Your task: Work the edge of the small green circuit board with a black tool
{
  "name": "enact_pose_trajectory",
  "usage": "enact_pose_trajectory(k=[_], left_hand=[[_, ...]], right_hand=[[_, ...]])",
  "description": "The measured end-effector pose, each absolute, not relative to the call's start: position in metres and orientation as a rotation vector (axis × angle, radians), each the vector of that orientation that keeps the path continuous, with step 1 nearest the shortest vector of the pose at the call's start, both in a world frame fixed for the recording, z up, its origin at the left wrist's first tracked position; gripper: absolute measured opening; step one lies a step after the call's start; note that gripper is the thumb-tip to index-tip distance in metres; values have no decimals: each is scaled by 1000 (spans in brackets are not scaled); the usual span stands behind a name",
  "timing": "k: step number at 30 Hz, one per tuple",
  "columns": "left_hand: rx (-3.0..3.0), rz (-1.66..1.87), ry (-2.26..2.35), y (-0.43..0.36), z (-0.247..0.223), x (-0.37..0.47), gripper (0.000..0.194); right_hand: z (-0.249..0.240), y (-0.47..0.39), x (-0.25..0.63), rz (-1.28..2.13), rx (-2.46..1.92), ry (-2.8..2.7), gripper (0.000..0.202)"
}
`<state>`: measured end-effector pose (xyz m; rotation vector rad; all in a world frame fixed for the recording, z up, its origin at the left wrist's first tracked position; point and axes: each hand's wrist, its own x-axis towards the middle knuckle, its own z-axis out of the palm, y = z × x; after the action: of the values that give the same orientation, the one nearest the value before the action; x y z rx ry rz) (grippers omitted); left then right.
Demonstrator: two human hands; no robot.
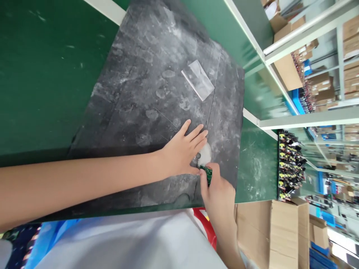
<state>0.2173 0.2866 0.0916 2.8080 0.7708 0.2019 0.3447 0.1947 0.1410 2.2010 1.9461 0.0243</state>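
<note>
My right hand (220, 190) pinches a small green circuit board (208, 173) at the near edge of a dark, stained mat (157, 93). My left hand (182, 151) lies flat on the mat with its fingers spread, thumb and fingertips touching a small round white piece (204, 154) and a grey metal part (197, 157) right beside the board. The two hands almost meet at the board.
A clear plastic bag (198, 80) lies farther out on the mat. The mat sits on a green workbench (42, 74). A tray of dark electronic parts (290, 166) stands on the right; cardboard boxes (280, 231) sit below, shelving with more boxes behind.
</note>
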Motion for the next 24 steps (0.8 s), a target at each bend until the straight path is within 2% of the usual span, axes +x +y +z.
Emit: enact_pose_trajectory(k=[5, 10, 15, 21, 24], left_hand=[[2801, 305, 800, 287, 88, 218, 94], [2792, 337, 762, 286, 85, 218, 92], [2776, 392, 774, 286, 85, 219, 91], [2779, 309, 758, 286, 88, 218, 92], [2785, 318, 757, 286, 88, 219, 92]], right_hand=[[139, 213, 349, 151, 2265, 1878, 19], [140, 194, 347, 52, 2220, 1835, 15], [142, 206, 344, 115, 2221, 1791, 20], [145, 191, 342, 35, 2186, 1818, 12], [144, 195, 345, 67, 2192, 1836, 16]])
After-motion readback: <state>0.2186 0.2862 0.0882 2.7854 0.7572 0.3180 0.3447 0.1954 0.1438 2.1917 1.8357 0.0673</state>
